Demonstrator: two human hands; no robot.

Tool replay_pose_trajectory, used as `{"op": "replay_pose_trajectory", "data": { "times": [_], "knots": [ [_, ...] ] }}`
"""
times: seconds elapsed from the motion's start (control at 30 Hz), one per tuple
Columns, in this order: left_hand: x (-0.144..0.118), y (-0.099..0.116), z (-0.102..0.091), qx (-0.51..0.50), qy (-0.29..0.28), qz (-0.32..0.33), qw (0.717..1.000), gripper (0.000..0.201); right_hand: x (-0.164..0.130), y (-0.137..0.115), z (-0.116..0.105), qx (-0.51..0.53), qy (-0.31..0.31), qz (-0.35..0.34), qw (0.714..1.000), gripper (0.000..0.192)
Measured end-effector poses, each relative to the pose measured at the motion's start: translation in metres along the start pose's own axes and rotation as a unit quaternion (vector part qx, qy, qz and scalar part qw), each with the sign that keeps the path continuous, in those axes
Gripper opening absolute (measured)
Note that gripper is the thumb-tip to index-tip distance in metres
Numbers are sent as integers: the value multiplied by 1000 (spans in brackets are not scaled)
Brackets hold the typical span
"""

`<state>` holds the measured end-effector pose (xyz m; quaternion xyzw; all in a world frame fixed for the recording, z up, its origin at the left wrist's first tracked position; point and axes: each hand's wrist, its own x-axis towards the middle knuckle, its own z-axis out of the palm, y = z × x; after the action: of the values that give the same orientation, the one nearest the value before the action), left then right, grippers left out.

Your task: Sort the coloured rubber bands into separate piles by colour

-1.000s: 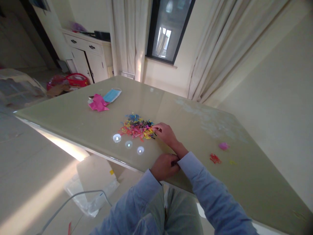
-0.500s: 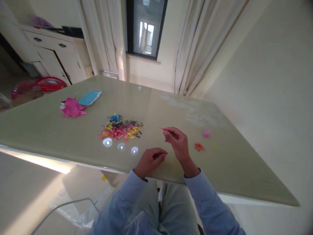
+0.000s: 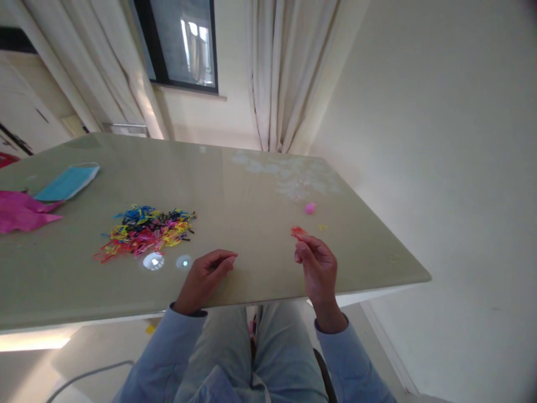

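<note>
My right hand (image 3: 318,266) is at the small pile of red rubber bands (image 3: 298,230), thumb and forefinger pinched on a thin red rubber band (image 3: 298,238) at the pile's near edge. Where that band ends and the pile begins is hard to see. To the left, near the table's front edge, my left hand (image 3: 207,280) rests with thumb and forefinger pressed together. Whatever its fingertips hold, if anything, is too small to name. Beyond the left hand lies a large heap of mixed coloured rubber bands (image 3: 149,230), blue, black, yellow, red and pink.
A pink ball-like thing (image 3: 310,208) and a few yellow bands (image 3: 322,227) lie near the red pile. On the left of the glossy table (image 3: 247,196) are a blue face mask (image 3: 69,182) and a bright pink piece of material (image 3: 23,211).
My right hand has carried a red band rightward to the small red pile. The view has turned right; the left hand stays pinched near the table edge.
</note>
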<state>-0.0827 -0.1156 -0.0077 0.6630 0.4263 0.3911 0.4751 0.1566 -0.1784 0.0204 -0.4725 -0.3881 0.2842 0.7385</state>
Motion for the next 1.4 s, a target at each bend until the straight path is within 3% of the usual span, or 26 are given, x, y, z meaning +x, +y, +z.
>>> {"op": "replay_pose_trajectory", "data": {
  "times": [0.27,0.4,0.53,0.73,1.07,1.23,1.4],
  "knots": [
    [1,2,-1,4,19,-17,1000,36,13,18,-60,-103,84,49,990,33],
    [1,3,-2,10,32,-19,999,37,31,21,-77,-202,52,47,977,36],
    [2,4,-2,11,40,-23,999,37,52,24,-78,-326,-33,12,945,35],
    [3,4,-3,5,49,-25,998,37,66,34,-73,-411,-69,-58,907,32],
    [2,8,0,-3,68,-20,998,32,60,34,-82,-395,-108,-29,912,34],
    [-3,9,3,-1,132,-16,991,37,57,30,-86,-382,-120,-13,916,37],
    [-15,-1,-23,135,203,5,970,35,58,31,-90,-383,-131,-13,915,39]
  ]
}}
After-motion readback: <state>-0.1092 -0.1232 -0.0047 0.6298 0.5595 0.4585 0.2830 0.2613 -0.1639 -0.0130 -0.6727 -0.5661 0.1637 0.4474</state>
